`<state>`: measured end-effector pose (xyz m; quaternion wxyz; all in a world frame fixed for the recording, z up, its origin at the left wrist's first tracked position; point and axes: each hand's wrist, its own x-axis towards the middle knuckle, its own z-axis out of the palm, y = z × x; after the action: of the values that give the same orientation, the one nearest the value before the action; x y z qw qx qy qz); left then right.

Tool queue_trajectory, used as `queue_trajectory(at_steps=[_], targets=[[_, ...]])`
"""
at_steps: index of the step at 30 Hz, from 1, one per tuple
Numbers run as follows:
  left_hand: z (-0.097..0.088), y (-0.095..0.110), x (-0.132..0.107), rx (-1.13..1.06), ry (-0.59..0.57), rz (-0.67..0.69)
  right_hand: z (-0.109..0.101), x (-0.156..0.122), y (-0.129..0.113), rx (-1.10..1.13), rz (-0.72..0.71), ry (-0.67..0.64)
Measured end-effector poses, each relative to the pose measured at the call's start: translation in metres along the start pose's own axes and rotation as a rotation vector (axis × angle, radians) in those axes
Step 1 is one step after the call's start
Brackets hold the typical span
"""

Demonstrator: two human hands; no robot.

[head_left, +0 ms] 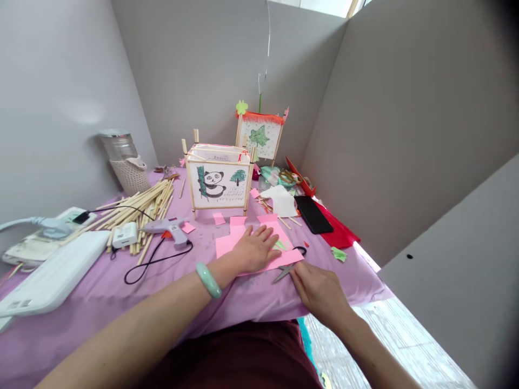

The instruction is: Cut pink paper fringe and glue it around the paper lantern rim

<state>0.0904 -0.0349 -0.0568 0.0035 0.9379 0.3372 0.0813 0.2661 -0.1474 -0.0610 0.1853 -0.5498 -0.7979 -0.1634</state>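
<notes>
My left hand (255, 249) lies flat on a pink paper sheet (227, 244) on the purple tablecloth, fingers stretched out, a green bangle on its wrist. My right hand (318, 289) rests at the table's front edge with its fingertips touching the blades of grey scissors (288, 267) that lie on the pink sheet's corner. Whether its fingers grip the scissors is hidden. Behind the sheet stands a paper lantern with a panda drawing (219, 181).
A second lantern with a red fringe (260, 132) stands at the back. A glue gun (170, 227) with its black cord, a bundle of wooden sticks (140, 208), a black phone (313, 214), red paper (338, 232), a jar (121, 147) and white boxes (52, 275) lie around.
</notes>
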Motion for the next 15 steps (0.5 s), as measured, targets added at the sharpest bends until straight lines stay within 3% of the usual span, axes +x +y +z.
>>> queue_trajectory(at_steps=[8, 15], targets=[[-0.0054, 0.0015, -0.0011, 0.006, -0.018, -0.014, -0.0022, -0.0001, 0.0002, 0.080, -0.122, -0.005], [-0.0063, 0.0016, -0.0016, -0.002, -0.023, -0.005, -0.0023, 0.0008, 0.0016, 0.057, -0.100, 0.004]])
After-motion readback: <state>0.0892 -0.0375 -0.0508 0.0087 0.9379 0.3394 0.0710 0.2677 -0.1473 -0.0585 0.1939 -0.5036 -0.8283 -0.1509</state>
